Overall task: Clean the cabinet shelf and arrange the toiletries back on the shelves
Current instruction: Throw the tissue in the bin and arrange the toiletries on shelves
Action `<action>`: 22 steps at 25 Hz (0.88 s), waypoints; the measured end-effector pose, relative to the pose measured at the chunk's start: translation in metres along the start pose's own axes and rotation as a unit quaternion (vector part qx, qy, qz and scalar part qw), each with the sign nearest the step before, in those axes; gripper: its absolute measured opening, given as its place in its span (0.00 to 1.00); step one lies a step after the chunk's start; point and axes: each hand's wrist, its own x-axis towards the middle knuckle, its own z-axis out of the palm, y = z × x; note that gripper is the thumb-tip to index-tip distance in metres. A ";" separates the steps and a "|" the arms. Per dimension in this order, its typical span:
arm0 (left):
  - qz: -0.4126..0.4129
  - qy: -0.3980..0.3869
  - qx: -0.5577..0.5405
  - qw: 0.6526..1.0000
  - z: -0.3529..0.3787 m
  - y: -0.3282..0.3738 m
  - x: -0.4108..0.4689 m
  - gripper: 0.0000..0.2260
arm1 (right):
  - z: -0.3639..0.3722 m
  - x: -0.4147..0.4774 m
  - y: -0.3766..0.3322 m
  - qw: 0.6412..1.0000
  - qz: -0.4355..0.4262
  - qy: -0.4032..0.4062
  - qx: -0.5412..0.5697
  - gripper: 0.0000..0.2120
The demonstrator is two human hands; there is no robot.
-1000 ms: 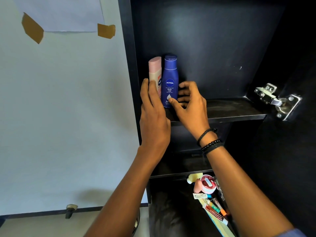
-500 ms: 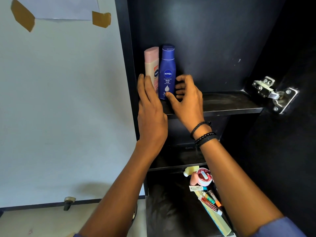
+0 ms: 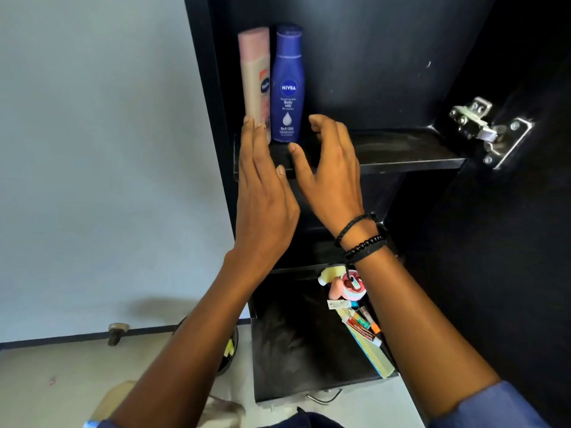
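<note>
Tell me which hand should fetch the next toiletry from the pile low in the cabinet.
Right, probably. The right hand is open and clear of the blue Nivea bottle, and its arm runs directly above the toiletry pile. The left hand has fingertips at the pink bottle, on the far side.

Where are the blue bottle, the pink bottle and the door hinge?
blue bottle [image 3: 287, 88]: head view, on its front label.
pink bottle [image 3: 255, 72]: head view, on its body below the cap.
door hinge [image 3: 488, 131]: head view, on its metal arm.
</note>
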 end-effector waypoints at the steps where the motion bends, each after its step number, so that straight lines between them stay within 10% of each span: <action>1: 0.011 -0.007 -0.006 1.000 -0.001 0.000 -0.007 0.23 | -0.001 -0.008 0.002 1.000 -0.010 0.009 -0.017 0.18; 16: 0.008 -0.267 0.059 0.962 0.046 -0.031 -0.139 0.26 | -0.009 -0.161 0.109 0.979 0.110 -0.138 -0.100 0.33; 22: -0.039 -0.438 0.070 0.895 0.076 -0.048 -0.178 0.28 | -0.012 -0.221 0.171 0.969 0.186 -0.118 -0.112 0.17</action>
